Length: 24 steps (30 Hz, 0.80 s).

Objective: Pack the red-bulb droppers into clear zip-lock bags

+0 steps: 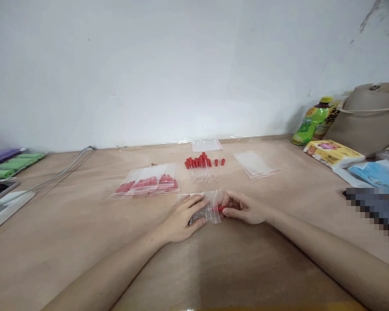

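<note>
My left hand (183,217) lies flat on a small clear zip bag (208,206), fingers stretched along it. My right hand (243,208) pinches a red-capped dropper (219,209) at the bag's open right end. Behind the hands, several loose glass droppers with red caps (202,165) lie in a row. To their left sits a pile of filled zip bags (147,184) showing red caps inside. A stack of empty clear bags (256,164) lies to the right of the droppers.
The wooden table (84,233) meets a white wall. A grey cable (61,172), green and purple rolls (9,164) and a white tray are at left. A green bottle (311,121), yellow box (332,153), tan bag (369,116) and blue packet (376,172) stand at right.
</note>
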Motion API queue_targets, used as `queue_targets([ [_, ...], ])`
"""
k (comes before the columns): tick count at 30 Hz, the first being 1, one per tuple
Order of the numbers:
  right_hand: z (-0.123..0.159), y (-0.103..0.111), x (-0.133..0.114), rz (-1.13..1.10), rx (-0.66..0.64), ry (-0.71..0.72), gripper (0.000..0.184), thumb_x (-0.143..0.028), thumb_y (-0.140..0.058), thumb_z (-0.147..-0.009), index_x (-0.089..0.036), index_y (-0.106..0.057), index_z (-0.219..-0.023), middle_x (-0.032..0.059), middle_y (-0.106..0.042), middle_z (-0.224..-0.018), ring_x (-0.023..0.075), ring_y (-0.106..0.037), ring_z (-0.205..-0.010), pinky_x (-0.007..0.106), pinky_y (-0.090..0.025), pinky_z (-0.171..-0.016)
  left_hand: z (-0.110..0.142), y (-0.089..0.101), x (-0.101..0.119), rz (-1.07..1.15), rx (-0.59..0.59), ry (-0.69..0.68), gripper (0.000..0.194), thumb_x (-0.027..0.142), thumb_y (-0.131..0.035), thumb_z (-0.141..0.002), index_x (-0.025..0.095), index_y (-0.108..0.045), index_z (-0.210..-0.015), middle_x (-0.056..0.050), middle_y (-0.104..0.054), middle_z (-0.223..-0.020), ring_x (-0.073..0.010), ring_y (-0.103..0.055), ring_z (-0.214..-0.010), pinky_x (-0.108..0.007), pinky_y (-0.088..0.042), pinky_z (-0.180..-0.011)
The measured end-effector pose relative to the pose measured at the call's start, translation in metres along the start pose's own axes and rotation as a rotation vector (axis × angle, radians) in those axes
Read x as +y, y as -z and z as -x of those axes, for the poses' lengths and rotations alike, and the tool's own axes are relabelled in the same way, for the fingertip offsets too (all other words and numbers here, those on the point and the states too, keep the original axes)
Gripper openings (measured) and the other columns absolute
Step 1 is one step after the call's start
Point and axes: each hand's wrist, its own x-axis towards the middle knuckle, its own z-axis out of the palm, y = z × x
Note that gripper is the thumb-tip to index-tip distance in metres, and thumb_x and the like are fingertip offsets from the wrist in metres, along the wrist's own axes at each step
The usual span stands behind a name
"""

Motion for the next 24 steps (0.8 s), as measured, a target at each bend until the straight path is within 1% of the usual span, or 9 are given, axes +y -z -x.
queue_targets([
  [3,-0.001,0.003,0.003,0.051,0.077,-0.026,0.024,-0.037,-0.058,-0.080,-0.017,-0.047,-0.083,0.0026,-0.058,-0.085,0.0099,-0.055,-0.079,0.026,-0.043,-0.072,0.000,0.004,-0.002,0.039,-0.020,-0.006,0.048,0.037,-0.046,-0.089,0.024,-0.036,-0.135,-0.009,-0.038,-0.139,-0.0236,-0.035,-0.127,-0.044,-0.029,-0.105],
  [6,0.000,0.014,0.002,0.072,0.166,-0.111,0.029,-0.040,-0.064,-0.074,-0.016,-0.049,-0.081,0.0016,-0.059,-0.079,0.0099,-0.055,-0.073,0.026,-0.044,-0.069,-0.001,0.007,-0.005,0.118,-0.024,-0.028,0.045,0.035,-0.046,-0.090,0.023,-0.040,-0.132,-0.008,-0.041,-0.136,-0.0216,-0.037,-0.126,-0.040,-0.034,-0.103],
  [10,-0.001,0.026,0.000,0.107,0.180,-0.223,0.036,-0.046,-0.066,-0.068,-0.014,-0.055,-0.080,0.0005,-0.059,-0.070,0.0101,-0.054,-0.064,0.026,-0.043,-0.063,-0.001,0.006,-0.008,0.156,0.016,-0.051,0.040,0.035,-0.052,-0.087,0.023,-0.049,-0.124,-0.008,-0.048,-0.129,-0.0212,-0.042,-0.121,-0.037,-0.037,-0.101],
  [12,-0.003,0.026,-0.001,0.216,0.180,-0.225,0.037,-0.049,-0.063,-0.069,-0.013,-0.060,-0.079,0.0004,-0.058,-0.066,0.0100,-0.051,-0.060,0.024,-0.040,-0.058,-0.002,0.005,-0.007,0.153,0.029,-0.044,0.038,0.035,-0.053,-0.086,0.023,-0.052,-0.122,-0.008,-0.051,-0.125,-0.0212,-0.045,-0.118,-0.037,-0.039,-0.099],
  [14,-0.004,0.023,-0.003,0.350,0.170,-0.159,0.039,-0.052,-0.058,-0.073,-0.014,-0.062,-0.071,0.0001,-0.056,-0.063,0.0098,-0.048,-0.059,0.024,-0.037,-0.056,-0.002,0.004,-0.006,0.149,0.030,-0.038,0.037,0.035,-0.052,-0.086,0.023,-0.052,-0.121,-0.008,-0.051,-0.124,-0.0213,-0.047,-0.117,-0.037,-0.040,-0.098],
  [16,-0.004,0.018,-0.007,0.432,0.148,-0.106,0.045,-0.055,-0.051,-0.077,-0.014,-0.057,-0.057,-0.0011,-0.050,-0.057,0.0087,-0.044,-0.057,0.023,-0.035,-0.055,-0.001,0.004,-0.006,0.145,0.031,-0.030,0.036,0.035,-0.052,-0.087,0.023,-0.053,-0.120,-0.008,-0.051,-0.125,-0.0216,-0.047,-0.116,-0.038,-0.041,-0.097],
  [18,-0.002,0.015,-0.012,0.427,0.167,-0.165,0.053,-0.058,-0.041,-0.081,-0.015,-0.048,-0.051,-0.0032,-0.040,-0.050,0.0072,-0.038,-0.049,0.022,-0.031,-0.050,-0.001,0.004,-0.005,0.142,0.033,-0.023,0.035,0.035,-0.052,-0.087,0.023,-0.054,-0.119,-0.008,-0.051,-0.125,-0.0216,-0.047,-0.116,-0.038,-0.041,-0.097],
  [20,0.001,0.012,-0.015,0.380,0.217,-0.276,0.053,-0.061,-0.038,-0.081,-0.016,-0.050,-0.056,-0.0048,-0.037,-0.047,0.0061,-0.034,-0.044,0.022,-0.027,-0.045,-0.001,0.004,-0.005,0.142,0.031,-0.020,0.035,0.035,-0.051,-0.087,0.023,-0.054,-0.119,-0.008,-0.051,-0.125,-0.0213,-0.047,-0.116,-0.037,-0.040,-0.097],
  [24,0.004,0.006,-0.013,0.253,0.301,-0.311,0.042,-0.056,-0.063,-0.065,-0.015,-0.057,-0.073,-0.0021,-0.052,-0.061,0.0059,-0.041,-0.048,0.019,-0.030,-0.042,-0.001,0.005,-0.004,0.148,0.036,-0.023,0.036,0.033,-0.051,-0.087,0.023,-0.051,-0.121,-0.008,-0.051,-0.125,-0.0215,-0.047,-0.116,-0.037,-0.040,-0.098],
])
